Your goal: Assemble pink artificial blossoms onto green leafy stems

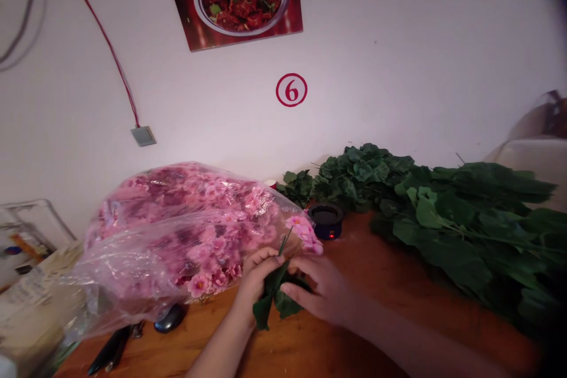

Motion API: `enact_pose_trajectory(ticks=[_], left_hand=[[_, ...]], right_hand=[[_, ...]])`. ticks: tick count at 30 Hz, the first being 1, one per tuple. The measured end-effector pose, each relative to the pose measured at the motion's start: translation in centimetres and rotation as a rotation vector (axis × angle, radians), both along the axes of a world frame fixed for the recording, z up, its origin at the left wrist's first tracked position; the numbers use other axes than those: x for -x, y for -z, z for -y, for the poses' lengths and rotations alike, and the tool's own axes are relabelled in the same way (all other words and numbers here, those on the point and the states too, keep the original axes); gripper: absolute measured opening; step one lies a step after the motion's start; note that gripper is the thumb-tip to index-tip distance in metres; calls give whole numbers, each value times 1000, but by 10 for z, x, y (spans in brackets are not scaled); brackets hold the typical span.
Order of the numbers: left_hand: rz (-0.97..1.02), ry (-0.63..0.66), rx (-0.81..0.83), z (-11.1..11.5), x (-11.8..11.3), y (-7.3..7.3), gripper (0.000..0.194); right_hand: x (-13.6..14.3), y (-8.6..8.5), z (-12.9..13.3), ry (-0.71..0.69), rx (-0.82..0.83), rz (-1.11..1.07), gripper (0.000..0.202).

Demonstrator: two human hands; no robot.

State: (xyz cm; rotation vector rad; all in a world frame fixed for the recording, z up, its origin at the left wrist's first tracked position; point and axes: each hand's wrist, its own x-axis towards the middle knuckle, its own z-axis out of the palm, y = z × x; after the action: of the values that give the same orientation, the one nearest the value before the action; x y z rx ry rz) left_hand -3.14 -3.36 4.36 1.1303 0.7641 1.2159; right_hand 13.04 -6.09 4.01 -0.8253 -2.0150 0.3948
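Above the wooden table, my left hand is closed with thumb and fingers pinching a thin green stem of a leaf sprig. My right hand meets it from the right, its thumb and fingers closed on the sprig's broad dark leaves. Just beyond my fingertips is a small cluster of pink flowers; I cannot tell whether it is held or lies behind. Left of my hands, a clear plastic bag bulges with many pink blossoms.
A small dark round pot with a red light stands behind my hands. Piles of green leaves cover the right and back. A computer mouse and a black-handled object lie at front left. A white wall rises behind the table.
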Motion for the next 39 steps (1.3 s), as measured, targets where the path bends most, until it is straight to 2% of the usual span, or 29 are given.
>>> enact_pose_trajectory(ticks=[5,9,12,17,24,28,32,36,39], left_hand=[[-18,-38,37,0,-3,2,17],[45,-28,63,0,-3,6,15],[71,-7,86,-1,0,6,12],[54,22,94,1,4,-4,12],[1,78,77,5,5,-11,12],[-62,85,90,1,7,-11,12],[-102,75,112,-3,8,-8,13],[-147,186,80,-4,11,-9,22],[-182,250,32,-4,14,-11,25]], right_hand=[[8,6,-2,-8,-99,36,17],[8,12,-4,15,-91,15,19],[9,14,-5,35,18,-69,26],[16,18,-6,80,256,-276,33],[17,24,-14,38,423,-473,31],[16,20,-14,43,380,-411,22],[18,16,-11,106,347,-336,16],[19,17,-11,164,330,-344,17],[18,19,-11,144,307,-348,17]])
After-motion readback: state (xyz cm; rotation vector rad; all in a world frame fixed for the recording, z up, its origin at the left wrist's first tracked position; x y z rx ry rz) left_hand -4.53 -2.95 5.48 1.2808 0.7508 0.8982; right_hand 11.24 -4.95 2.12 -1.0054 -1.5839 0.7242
